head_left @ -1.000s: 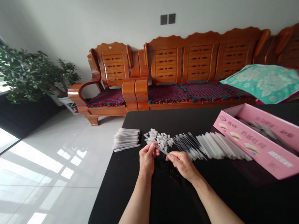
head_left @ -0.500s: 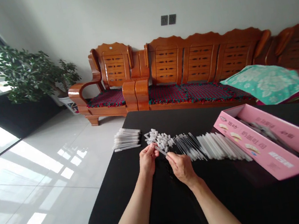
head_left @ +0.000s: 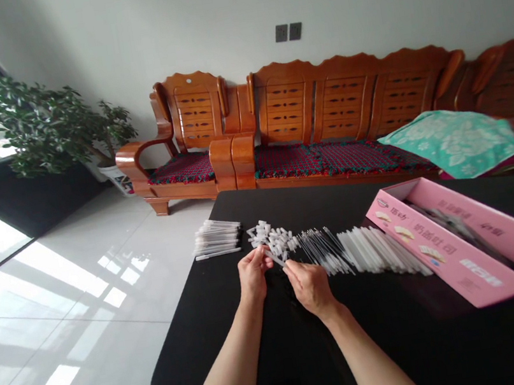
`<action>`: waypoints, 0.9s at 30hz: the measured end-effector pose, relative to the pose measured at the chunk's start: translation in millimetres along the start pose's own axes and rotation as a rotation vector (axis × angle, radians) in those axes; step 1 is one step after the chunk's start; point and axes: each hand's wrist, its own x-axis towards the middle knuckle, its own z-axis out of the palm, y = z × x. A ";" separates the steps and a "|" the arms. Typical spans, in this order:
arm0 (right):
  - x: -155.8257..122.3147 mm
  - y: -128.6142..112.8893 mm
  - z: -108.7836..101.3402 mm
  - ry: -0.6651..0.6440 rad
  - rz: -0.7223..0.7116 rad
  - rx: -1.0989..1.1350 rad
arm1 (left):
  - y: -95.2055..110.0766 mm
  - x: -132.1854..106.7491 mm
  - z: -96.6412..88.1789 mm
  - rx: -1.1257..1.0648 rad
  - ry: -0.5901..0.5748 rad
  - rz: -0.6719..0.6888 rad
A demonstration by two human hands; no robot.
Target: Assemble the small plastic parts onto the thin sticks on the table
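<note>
My left hand point(head_left: 253, 275) and my right hand point(head_left: 308, 282) pinch the two ends of a pale pen point(head_left: 274, 258), which slants down to the right between them. Just beyond my fingers lies a heap of small white pen caps point(head_left: 273, 238). To its right are thin dark pen refills point(head_left: 326, 251) with pale ends, spread in a row. Beside those lies a row of whitish pen barrels point(head_left: 384, 252). A stack of capped pens point(head_left: 217, 237) sits at the table's left edge. The fingers cover both tips of the held pen.
A pink open carton point(head_left: 445, 254) with dark contents stands on the right of the black table point(head_left: 202, 342). Behind the table are a wooden sofa point(head_left: 344, 102) and a wooden armchair point(head_left: 197, 118). A potted plant point(head_left: 54, 126) stands by the window on the left.
Both hands stay almost in place, still holding the pen between them. The whole view has shifted very slightly; the piles on the table look the same.
</note>
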 end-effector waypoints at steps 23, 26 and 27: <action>-3.5 11.4 -9.0 0.062 0.037 -0.044 | 3.8 8.1 -10.3 -0.029 0.031 0.105; -5.5 27.0 -9.0 0.143 0.149 -0.090 | 5.3 3.7 -9.1 0.092 -0.026 0.165; -6.1 32.8 -10.0 0.163 0.194 -0.101 | 5.5 2.3 -8.2 0.127 -0.029 0.187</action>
